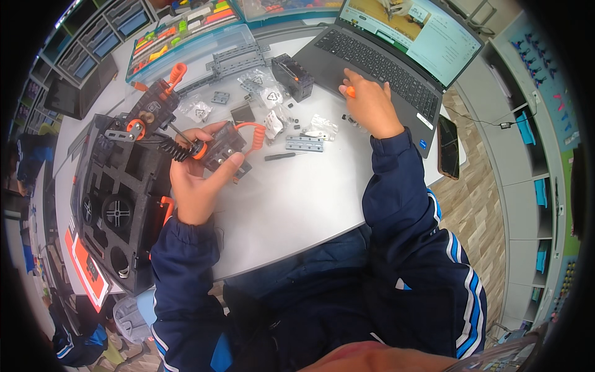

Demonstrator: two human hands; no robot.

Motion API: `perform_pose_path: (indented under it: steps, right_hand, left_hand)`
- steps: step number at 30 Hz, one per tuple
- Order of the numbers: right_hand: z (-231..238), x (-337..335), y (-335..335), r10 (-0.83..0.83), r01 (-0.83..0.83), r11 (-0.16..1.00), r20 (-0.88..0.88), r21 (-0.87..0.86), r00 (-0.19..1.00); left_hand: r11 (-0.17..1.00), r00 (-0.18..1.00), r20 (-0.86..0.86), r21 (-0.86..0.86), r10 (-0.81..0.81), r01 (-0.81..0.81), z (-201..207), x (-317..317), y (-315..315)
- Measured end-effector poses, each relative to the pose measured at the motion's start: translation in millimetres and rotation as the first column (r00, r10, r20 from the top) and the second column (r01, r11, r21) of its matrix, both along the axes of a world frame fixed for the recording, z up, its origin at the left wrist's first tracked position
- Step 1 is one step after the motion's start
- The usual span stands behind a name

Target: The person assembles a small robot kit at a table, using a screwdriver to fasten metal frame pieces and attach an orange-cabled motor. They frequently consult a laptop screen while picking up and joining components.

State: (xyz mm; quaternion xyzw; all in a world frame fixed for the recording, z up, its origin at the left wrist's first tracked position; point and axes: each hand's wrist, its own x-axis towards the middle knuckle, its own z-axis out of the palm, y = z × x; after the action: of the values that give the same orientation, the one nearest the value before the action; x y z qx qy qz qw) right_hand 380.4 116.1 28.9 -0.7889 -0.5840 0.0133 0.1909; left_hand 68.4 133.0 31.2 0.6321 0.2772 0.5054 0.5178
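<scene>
My left hand (201,186) is closed around a black robot assembly (226,147) with motor blocks, a spring shock absorber and an orange coiled cable (258,137). The assembly's far end (158,102) stretches up and left, above an open black case. Over the laptop (365,59), at the palm rest near the keyboard, is my right hand (372,108). Its index finger reaches forward, while a small orange piece (351,92) shows between the fingers; its exact kind cannot be made out. A small dark screwdriver (282,156) lies on the white table between my hands.
Grey metal plates (304,144), plastic bags (271,96) and a black box-shaped part (293,77) cover the table's middle. Behind them sits a clear parts box (186,46). The black foam-lined case (118,211) stands left; a phone (448,147) lies at the right edge.
</scene>
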Motion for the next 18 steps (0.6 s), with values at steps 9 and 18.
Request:
perform_pose_path:
  steps: [9, 18]
  right_hand:
    - [-8.4, 5.2, 2.9, -0.018, 0.011, 0.996, 0.088, 0.084, 0.996]
    - [-8.9, 4.4, 6.5, -0.02, -0.014, 0.972, 0.139, 0.236, 0.99]
  left_hand:
    - [0.998, 1.0, -0.01, 0.06, -0.002, 0.003, -1.3, 0.7, 3.8]
    - [1.0, 1.0, -0.001, 0.008, 0.003, -0.003, -0.6, 0.1, 1.5]
